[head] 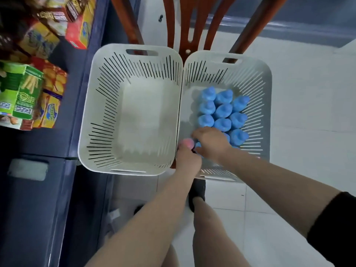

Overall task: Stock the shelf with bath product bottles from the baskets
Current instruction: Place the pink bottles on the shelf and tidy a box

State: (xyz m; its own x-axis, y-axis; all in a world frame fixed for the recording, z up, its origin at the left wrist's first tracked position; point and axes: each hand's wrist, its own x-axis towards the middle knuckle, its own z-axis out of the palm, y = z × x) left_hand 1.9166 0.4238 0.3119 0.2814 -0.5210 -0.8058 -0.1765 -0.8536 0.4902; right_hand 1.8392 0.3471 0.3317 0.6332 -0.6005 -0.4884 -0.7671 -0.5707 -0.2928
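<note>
Two white slotted baskets sit side by side on a wooden chair (pixel 192 26). The left basket (pixel 100 105) holds nothing; the right basket (pixel 256 74) carries blue-capped bottles (pixel 223 110) standing upright, long axes vertical, caps pointing up at the camera, packed touching in rows. The left hand (pixel 187 158) curls its grip around a pink-capped bottle (pixel 186 143) at the right basket's near-left corner, cap up. The right hand (pixel 210 142) reaches among the nearest blue bottles; whether its grip holds one cannot be told. Snack boxes (pixel 25 89) fill the dark shelf (pixel 57 143) on the left.

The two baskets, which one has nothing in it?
The left basket, nearer the shelf, shows only its bare floor; the right basket holds blue-capped bottles.
</note>
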